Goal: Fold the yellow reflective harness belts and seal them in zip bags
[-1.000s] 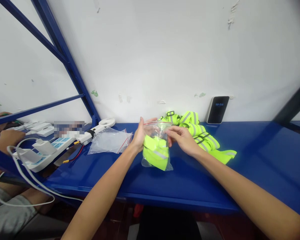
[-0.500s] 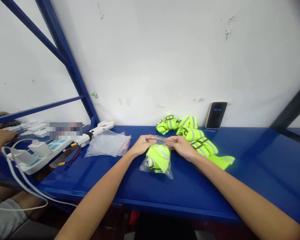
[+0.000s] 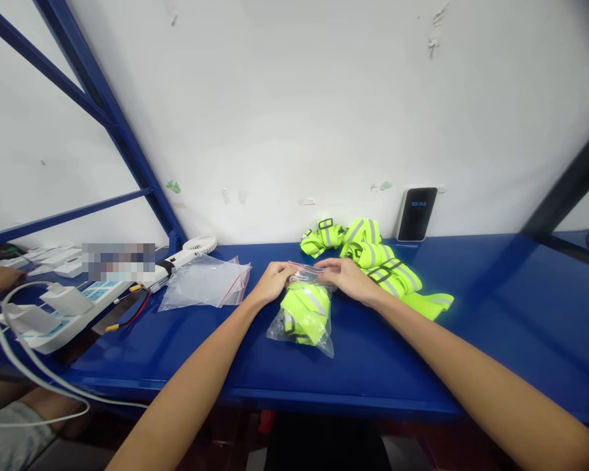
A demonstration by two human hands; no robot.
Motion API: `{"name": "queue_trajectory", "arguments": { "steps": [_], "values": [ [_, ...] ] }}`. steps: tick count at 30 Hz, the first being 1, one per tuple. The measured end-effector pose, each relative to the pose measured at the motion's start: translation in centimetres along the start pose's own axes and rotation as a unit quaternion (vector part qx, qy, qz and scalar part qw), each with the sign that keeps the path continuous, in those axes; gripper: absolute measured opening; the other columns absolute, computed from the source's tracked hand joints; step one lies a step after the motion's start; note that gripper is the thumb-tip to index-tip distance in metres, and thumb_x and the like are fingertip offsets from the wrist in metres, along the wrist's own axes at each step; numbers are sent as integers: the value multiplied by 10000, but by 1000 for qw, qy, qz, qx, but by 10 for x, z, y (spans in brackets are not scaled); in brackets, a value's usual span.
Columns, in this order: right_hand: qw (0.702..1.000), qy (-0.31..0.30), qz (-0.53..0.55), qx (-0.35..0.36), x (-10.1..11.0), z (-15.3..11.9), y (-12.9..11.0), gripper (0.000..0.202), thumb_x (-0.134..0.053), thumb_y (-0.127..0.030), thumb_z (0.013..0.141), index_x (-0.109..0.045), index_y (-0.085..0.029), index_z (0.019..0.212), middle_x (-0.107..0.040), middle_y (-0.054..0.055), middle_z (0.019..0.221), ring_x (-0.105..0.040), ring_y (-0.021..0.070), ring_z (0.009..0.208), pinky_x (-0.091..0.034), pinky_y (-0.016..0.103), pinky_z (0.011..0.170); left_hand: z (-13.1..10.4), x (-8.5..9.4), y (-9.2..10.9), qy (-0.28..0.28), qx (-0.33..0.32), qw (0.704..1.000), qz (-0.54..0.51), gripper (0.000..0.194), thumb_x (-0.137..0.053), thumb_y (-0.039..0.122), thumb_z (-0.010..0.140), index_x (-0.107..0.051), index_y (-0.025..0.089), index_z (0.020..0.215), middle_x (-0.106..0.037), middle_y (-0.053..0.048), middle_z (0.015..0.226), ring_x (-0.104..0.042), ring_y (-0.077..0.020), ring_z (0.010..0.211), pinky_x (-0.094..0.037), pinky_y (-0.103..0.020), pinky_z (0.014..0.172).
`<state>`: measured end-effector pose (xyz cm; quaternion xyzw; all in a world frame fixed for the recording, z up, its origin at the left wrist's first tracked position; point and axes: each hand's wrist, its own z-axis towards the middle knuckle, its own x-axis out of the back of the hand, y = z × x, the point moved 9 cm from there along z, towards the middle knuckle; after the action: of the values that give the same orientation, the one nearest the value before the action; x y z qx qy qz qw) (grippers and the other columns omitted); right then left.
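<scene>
Apparently sealing step: your left hand (image 3: 273, 281) and right hand (image 3: 347, 280) pinch clear bag (image 3: 304, 314) at its mouth; next press calls for evenness.

The clear zip-lock bag (image 3: 277, 327) is showing a red seal (image 3: 306, 267); its reflective belt (image 3: 307, 304) is displaying fluorescent yellow-green with a silver-grey stripe. The other reflective belts (image 3: 406, 278) are repeating that yellow-green and grey banding. The flat zip-lock bags (image 3: 196, 281) are looking translucent white with red lines. The tabletop (image 3: 471, 353) is gleaming deep blue; the wall (image 3: 275, 98) is showing off-white with green flecks (image 3: 173, 187).
</scene>
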<state>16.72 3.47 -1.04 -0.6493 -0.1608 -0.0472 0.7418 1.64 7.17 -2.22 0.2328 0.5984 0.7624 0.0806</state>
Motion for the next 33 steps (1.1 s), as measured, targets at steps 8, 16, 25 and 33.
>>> {"name": "queue_trajectory", "arguments": {
  "steps": [8, 16, 25, 33],
  "values": [
    [996, -25, -74, 33, -2, -4, -11, 302, -594, -415, 803, -704, -135, 819, -619, 17, 652, -519, 125, 571, -376, 240, 523, -1, -7, -2, -33, 25, 999, -28, 303, -661, 392, 798, -735, 130, 929, -716, -47, 781, -611, -143, 675, -444, -246, 652],
    [976, 28, -188, 109, 0, -4, -20, 259, -547, -346, 867, -709, -148, 823, -704, 45, 760, -583, 157, 656, -413, 266, 619, 2, 3, -14, 17, 61, 996, -64, 268, -695, 389, 739, -592, 142, 740, -670, -34, 755, -629, -137, 710, -486, -260, 685],
    [953, 57, -281, 99, 8, -7, -23, 274, -530, -331, 894, -663, -197, 1093, -730, 40, 814, -635, 187, 706, -424, 283, 658, -2, -4, 1, 8, 25, 999, -33, 286, -711, 388, 744, -625, 132, 838, -681, -50, 792, -626, -146, 725, -452, -233, 621],
    [959, 7, -256, 120, -3, -10, -30, 217, -568, -309, 851, -741, -178, 859, -733, 56, 805, -614, 188, 710, -412, 275, 639, -1, -12, 11, -7, -46, 999, 17, 247, -724, 344, 751, -664, 122, 842, -707, -73, 838, -648, -168, 772, -488, -290, 753]
  ]
}}
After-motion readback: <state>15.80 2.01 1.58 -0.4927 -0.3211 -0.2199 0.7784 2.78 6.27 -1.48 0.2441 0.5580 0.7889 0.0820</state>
